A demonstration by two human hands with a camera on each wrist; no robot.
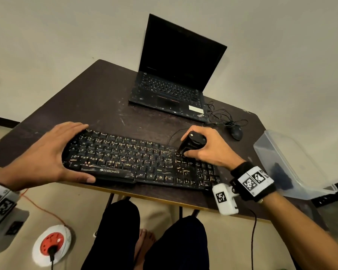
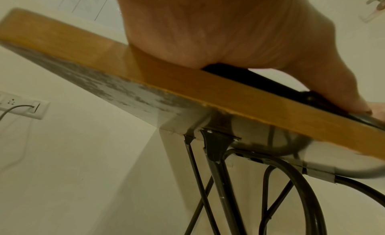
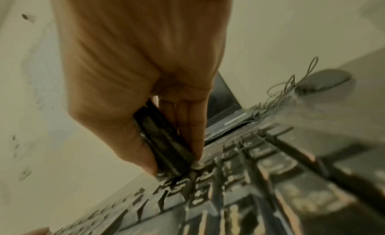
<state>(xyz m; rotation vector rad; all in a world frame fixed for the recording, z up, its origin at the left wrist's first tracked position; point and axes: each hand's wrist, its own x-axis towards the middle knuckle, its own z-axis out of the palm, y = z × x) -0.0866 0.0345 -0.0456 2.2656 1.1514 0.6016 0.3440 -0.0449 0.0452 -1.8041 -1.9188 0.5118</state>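
Observation:
A black keyboard (image 1: pixel 125 152) with worn, paint-flecked keys lies along the front of the dark table (image 1: pixel 86 106). My left hand (image 1: pixel 55 152) grips its left end, fingers over the far edge and thumb on the near edge. My right hand (image 1: pixel 209 149) holds a small black cylindrical tool (image 1: pixel 191 143), tilted, with its lower end on the keys at the keyboard's right part. In the right wrist view the right hand (image 3: pixel 135 57) pinches the tool (image 3: pixel 162 139) between thumb and fingers, its tip on the keyboard (image 3: pixel 250 189). In the left wrist view the left hand (image 2: pixel 229 32) rests at the table edge (image 2: pixel 125 65).
An open black laptop (image 1: pixel 174 75) with a dark screen stands at the back. A wired black mouse (image 1: pixel 236 132) with a tangled cable lies to its right. A clear plastic container (image 1: pixel 293 164) sits at the table's right edge. A red-and-white socket reel (image 1: pixel 52 244) lies on the floor.

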